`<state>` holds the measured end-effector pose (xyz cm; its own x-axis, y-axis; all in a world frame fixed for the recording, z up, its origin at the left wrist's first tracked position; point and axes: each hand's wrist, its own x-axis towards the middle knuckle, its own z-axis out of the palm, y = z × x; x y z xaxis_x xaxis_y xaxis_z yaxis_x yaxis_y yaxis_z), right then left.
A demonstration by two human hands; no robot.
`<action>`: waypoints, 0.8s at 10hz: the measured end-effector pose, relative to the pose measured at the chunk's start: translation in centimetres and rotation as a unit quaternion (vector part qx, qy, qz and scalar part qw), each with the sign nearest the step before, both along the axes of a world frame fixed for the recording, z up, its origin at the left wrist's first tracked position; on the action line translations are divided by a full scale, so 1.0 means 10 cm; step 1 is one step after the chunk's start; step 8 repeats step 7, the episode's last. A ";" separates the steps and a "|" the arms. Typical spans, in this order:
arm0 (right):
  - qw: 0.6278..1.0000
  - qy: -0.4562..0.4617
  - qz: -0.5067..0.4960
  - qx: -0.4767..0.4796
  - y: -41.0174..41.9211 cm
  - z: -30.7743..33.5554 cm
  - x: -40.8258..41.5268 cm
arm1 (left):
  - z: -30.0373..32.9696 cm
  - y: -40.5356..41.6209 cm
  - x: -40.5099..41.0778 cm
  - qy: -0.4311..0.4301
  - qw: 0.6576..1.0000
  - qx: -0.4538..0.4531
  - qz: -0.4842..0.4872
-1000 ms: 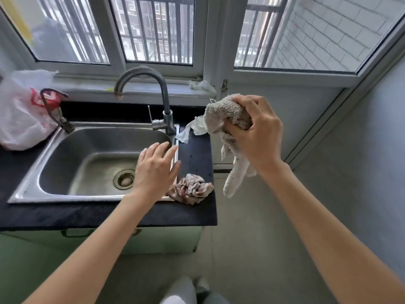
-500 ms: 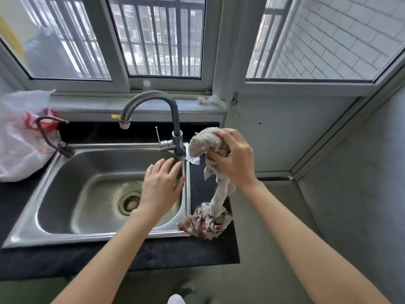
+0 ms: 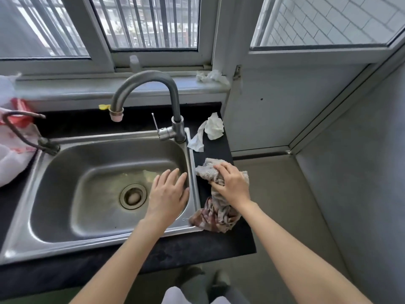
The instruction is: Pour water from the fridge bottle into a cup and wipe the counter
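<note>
Your right hand (image 3: 233,185) has its fingers curled down on the grey rag (image 3: 208,172), pinning it to the dark counter (image 3: 210,150) right of the sink (image 3: 192,163). It looks soft, limp, probably damp: bunch it under the palm. Your left hand (image 3: 168,194), fingers spread, holds nothing, over the basin.

A grey-beige towel (image 3: 210,172) is pressed, bunched, onto the black bench (image 3: 219,244) at its right edge, just beside the sink rim. A crumpled reddish-patterned rag (image 3: 215,217) lies touching it, nearer the front right corner.
</note>
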<state>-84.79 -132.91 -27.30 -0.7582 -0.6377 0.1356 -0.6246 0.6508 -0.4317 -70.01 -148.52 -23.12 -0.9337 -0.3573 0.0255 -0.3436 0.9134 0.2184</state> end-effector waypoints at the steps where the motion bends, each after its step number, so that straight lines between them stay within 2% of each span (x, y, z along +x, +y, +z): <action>1: 0.996 0.011 0.012 0.085 0.02 -0.15 0.07 | -0.06 -0.02 0.01 -0.008 1.000 0.001 -0.011; 2: 0.992 0.015 0.025 0.125 0.03 -0.16 0.08 | -0.09 -0.04 -0.01 -0.019 1.000 -0.001 -0.025; 4: 0.994 -0.027 -0.009 0.106 0.30 0.18 -0.01 | -0.07 0.04 -0.36 -0.006 0.996 -0.002 -0.088; 5: 0.994 -0.020 -0.065 0.080 0.69 0.45 -0.07 | 0.09 0.27 -0.73 0.009 0.991 0.016 -0.133; 6: 0.987 0.012 -0.150 0.054 1.28 0.78 -0.18 | 0.31 0.67 -1.22 0.061 0.979 0.019 -0.194; 7: 0.963 0.065 -0.258 0.039 1.94 1.09 -0.22 | 0.62 1.24 -1.69 0.104 0.960 0.020 -0.258; 8: 0.963 0.065 -0.258 0.039 1.94 1.09 -0.22 | 0.62 1.24 -1.69 0.104 0.960 0.020 -0.258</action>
